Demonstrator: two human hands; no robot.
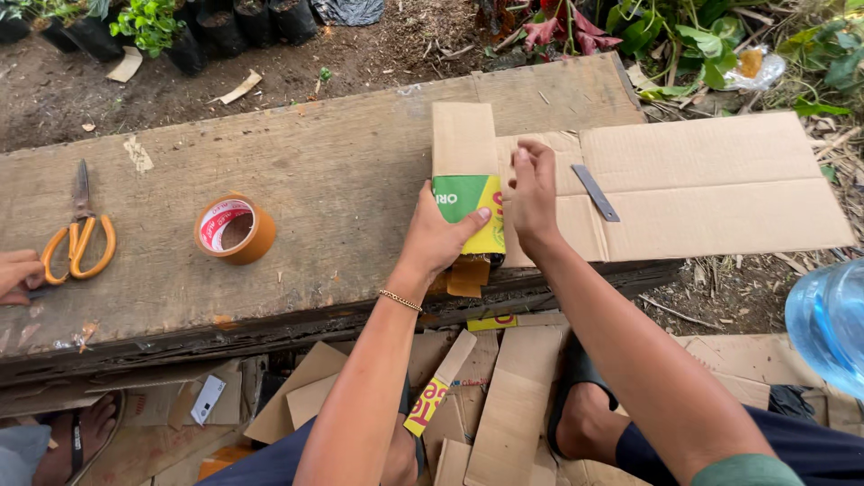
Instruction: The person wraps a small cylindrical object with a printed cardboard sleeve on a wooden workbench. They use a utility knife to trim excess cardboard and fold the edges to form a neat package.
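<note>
My left hand (441, 236) grips a folded cardboard piece (464, 153) with a green and yellow printed face, thumb pressed on the print, near the front edge of a worn wooden plank (297, 180). My right hand (533, 193) presses its fingers down on the same piece where it meets a large flat cardboard sheet (711, 184) lying to the right. A thin grey blade (595, 192) rests on that sheet just right of my right hand.
A roll of brown tape (235, 229) and orange-handled scissors (81, 234) lie on the plank's left part. Another person's hand (16, 274) reaches in at the left edge. Cardboard scraps (504, 405) cover the ground below. A blue water jug (828, 319) stands at right. Potted seedlings (153, 27) line the back.
</note>
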